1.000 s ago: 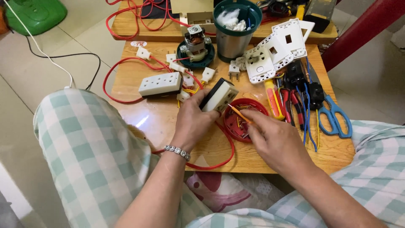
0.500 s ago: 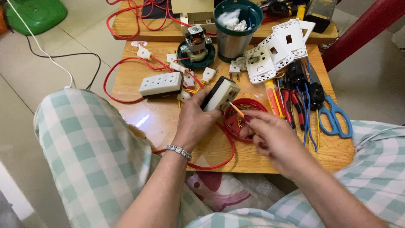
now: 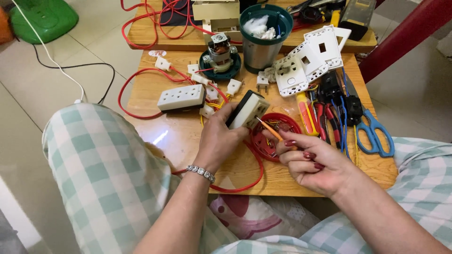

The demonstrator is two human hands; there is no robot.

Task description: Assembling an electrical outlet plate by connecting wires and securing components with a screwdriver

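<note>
The left hand (image 3: 219, 141) is closed around a small white socket block (image 3: 247, 110), tilted so its face turns toward the right hand (image 3: 313, 164). That right hand pinches a thin orange-handled screwdriver (image 3: 269, 129) between curled fingertips. Compared with a second ago, the right hand has drawn back toward the near edge of the surface (image 3: 179, 136) and the screwdriver's tip now sits right at the block's face, where earlier the hand lay closer over the red dish (image 3: 275, 136). The block itself has barely shifted; it is held just above the middle of the surface, beside the dish. This reads as the tool being lined up on a screw or slot of the block, though the contact point is too small to tell. A white multi-outlet strip (image 3: 181, 97) lies toward the left edge, blue-handled scissors (image 3: 374, 134) near the right edge
</note>
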